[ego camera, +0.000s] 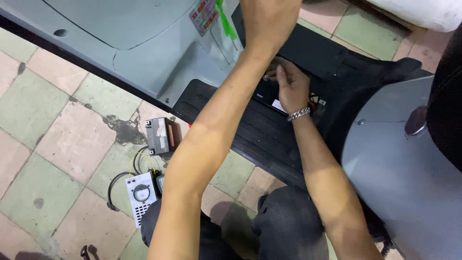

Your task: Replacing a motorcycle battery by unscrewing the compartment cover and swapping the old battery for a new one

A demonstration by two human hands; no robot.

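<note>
While the left hand (pixel 267 21) rests flat on the scooter's black ribbed footboard (pixel 250 130), grip not discernible, the right hand (pixel 291 86), wearing a metal chain bracelet (pixel 299 114), pinches a small silvery part (pixel 266 77) over the open compartment. A boxy dark battery (pixel 161 136) and white perforated charger (pixel 141 195) sit on the tiled floor (pixel 62 144), with the grey body panel (pixel 144 43) above them.

The scooter (pixel 269 130) stands on the tiled floor (pixel 53 139); both hands rest on its footboard, the left hand (pixel 267 21) behind the right hand (pixel 291 86); left of them, on the floor, a battery (pixel 161 136) sits behind a meter box (pixel 140 195).
</note>
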